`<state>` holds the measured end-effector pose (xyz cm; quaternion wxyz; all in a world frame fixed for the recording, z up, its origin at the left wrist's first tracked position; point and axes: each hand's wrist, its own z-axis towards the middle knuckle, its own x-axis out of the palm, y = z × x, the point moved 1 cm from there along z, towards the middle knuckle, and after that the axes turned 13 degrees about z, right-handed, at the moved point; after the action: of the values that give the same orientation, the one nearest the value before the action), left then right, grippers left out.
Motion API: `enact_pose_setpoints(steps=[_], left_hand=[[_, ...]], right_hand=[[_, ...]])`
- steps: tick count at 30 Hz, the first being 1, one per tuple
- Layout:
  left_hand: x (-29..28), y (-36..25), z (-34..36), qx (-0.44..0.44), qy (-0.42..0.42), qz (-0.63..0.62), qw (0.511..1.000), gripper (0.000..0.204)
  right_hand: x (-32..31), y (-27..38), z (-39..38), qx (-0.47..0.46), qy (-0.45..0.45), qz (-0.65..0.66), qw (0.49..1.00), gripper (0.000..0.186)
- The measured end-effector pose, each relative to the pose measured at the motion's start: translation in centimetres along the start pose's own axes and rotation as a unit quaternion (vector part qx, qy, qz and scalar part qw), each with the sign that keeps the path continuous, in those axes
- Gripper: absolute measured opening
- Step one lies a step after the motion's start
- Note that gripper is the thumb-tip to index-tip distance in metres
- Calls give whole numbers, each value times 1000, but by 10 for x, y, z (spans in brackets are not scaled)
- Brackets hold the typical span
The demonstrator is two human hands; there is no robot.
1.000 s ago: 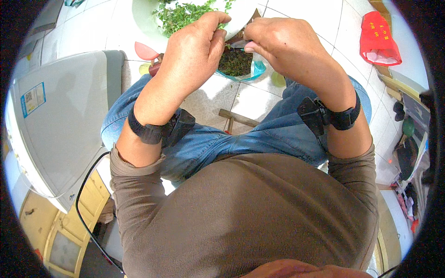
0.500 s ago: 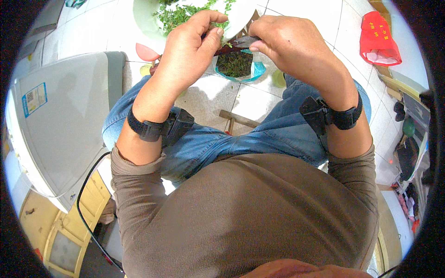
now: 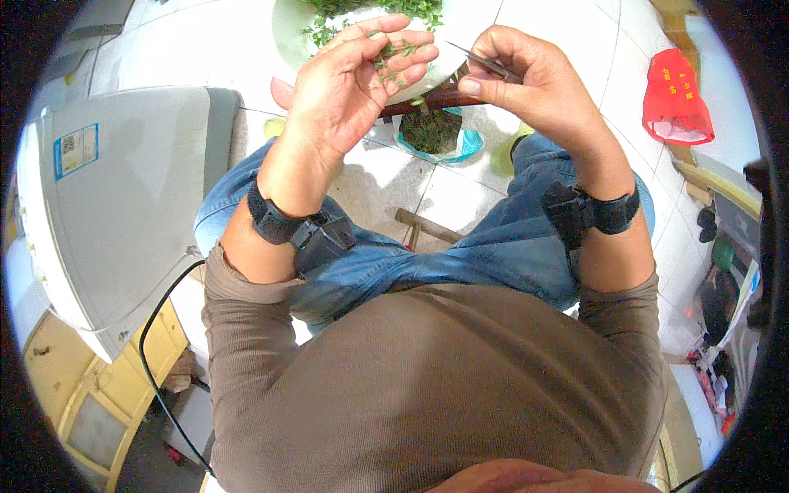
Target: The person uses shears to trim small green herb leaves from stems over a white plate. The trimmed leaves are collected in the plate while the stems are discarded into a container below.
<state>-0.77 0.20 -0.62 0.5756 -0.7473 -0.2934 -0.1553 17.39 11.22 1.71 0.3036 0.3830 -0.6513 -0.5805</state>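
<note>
My left hand (image 3: pixel 341 90) is turned palm up, fingers stretched out. Small green leafy sprigs (image 3: pixel 390 54) lie across its fingers, held near the thumb. To its right, my right hand (image 3: pixel 538 82) is closed around a slim, pointed metal blade (image 3: pixel 493 66), its tip toward my left hand; whether this is a knife or scissors I cannot tell. Beyond my hands stands a pale round basin (image 3: pixel 288 37) with more leafy green sprigs (image 3: pixel 419 11) in it. Below and between my hands, a blue-and-white plastic bag (image 3: pixel 468 148) on the floor holds dark green plant bits (image 3: pixel 431 131).
A grey-white appliance (image 3: pixel 156 181) stands close on my left, with a black cable (image 3: pixel 144 337) running past it. A red bag (image 3: pixel 675 99) is at the far right. A wooden bar (image 3: pixel 427 226) lies on the tiles between my knees.
My left hand has turned from a pinch to palm up, showing the sprigs on it. My right hand has drawn slightly right, with the blade now pointing up and left. The view has shifted slightly.
</note>
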Motion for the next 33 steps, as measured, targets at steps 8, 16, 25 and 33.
enact_pose_setpoints(steps=[8,16,25,33], left_hand=[[0,1,3,67,-6,-119,991,38],[-2,-4,0,105,-31,-70,991,38],[1,-7,-3,114,-83,8,990,38],[14,-7,-5,123,-85,107,983,36]], right_hand=[[30,-11,6,79,-71,170,980,17],[21,-1,7,81,-52,156,983,26],[-4,-2,4,35,57,48,997,29],[-10,-9,2,-19,65,-96,993,21]])
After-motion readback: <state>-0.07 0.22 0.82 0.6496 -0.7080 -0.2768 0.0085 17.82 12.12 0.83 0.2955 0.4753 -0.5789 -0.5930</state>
